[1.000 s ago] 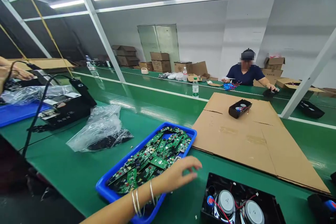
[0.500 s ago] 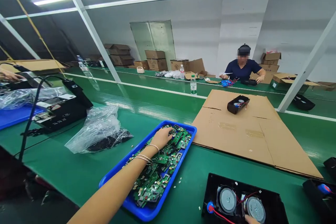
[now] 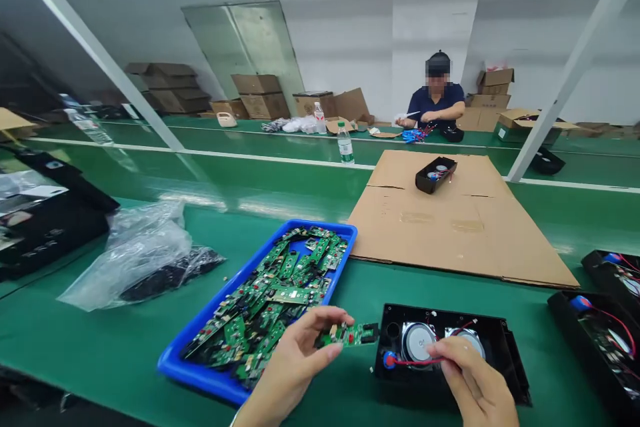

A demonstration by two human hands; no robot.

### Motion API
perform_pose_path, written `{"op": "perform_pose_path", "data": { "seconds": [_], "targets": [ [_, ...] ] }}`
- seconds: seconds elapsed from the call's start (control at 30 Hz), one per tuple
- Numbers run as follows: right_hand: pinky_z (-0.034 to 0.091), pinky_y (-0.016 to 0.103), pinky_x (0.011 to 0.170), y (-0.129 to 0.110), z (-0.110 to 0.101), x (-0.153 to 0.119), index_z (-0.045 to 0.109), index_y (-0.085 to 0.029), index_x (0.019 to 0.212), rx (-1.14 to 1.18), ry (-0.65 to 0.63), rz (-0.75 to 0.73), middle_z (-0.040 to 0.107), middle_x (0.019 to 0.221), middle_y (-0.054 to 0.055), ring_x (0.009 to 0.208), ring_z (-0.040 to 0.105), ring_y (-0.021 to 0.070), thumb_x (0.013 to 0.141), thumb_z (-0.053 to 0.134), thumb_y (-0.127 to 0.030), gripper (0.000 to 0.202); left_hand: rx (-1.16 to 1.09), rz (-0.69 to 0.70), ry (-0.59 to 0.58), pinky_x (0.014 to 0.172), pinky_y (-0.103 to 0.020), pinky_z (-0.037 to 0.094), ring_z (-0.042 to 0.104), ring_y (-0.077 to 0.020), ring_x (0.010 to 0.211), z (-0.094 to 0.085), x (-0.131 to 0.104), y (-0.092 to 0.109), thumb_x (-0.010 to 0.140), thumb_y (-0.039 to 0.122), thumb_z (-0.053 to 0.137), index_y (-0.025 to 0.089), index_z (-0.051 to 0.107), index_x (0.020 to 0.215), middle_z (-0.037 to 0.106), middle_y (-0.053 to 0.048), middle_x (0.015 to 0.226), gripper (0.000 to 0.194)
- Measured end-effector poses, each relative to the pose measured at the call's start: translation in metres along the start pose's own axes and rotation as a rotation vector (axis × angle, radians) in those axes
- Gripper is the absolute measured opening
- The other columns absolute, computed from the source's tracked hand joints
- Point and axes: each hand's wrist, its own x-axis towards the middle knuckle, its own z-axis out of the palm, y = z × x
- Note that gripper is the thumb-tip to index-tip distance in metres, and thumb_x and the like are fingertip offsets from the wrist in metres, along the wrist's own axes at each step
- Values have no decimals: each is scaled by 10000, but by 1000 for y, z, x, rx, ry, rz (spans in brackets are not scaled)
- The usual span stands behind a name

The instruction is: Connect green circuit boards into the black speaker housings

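Between the thumb and fingers of my left hand (image 3: 305, 353) is a green circuit board (image 3: 356, 335), its dark end close to the left edge of a black speaker housing (image 3: 400, 383). My right hand (image 3: 475, 373) is over that housing, its thumb and fingertips pinching a red wire (image 3: 417, 362) that runs from a blue-wrapped part (image 3: 390, 360). Two round speakers sit in the housing; the left speaker (image 3: 419, 341) shows well, while my fingers partly cover the right one. A blue tray (image 3: 167, 363) heaped with green circuit boards (image 3: 293, 295) lies left of my hands.
Beyond the housing lies a flat cardboard sheet (image 3: 465, 247) with another speaker housing (image 3: 436, 175) on it. More housings (image 3: 570, 327) stand at the right edge. A clear plastic bag (image 3: 145, 247) is at left. Across the bench, a person (image 3: 437, 100) works behind a water bottle (image 3: 345, 143).
My left hand has left the tray with a circuit board and come beside the housing. My right hand has come further into view, holding the red wire. The view has shifted right.
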Motion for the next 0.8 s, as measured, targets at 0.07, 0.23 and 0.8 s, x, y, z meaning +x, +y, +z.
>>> {"op": "perform_pose_path", "data": {
  "seconds": [0.07,0.23,0.8],
  "targets": [
    [558,270,641,0,5,3,613,-229,1113,152,-17,163,668,745,39,701,652,178,914,550,-401,270,-203,-115,38,563,-224,514,600,-181,757,12,-11,-7,598,319,817,230,699,968,684,-39,893,398],
    [477,216,518,10,5,3,591,-206,917,436,-104,427,644,690,33,578,571,134,827,644,-492,304,-467,-362,25,517,-171,501,586,-125,661,31,-24,-10,490,276,903,219,743,988,676,-46,961,526],
    [278,283,529,-7,44,-1,594,-176,707,-412,-6,-461,526,582,10,533,410,133,888,444,-118,243,-271,-229,177,635,-287,604,690,-245,771,68,-42,-13,580,408,842,216,715,865,742,-36,816,366]
  ]
}}
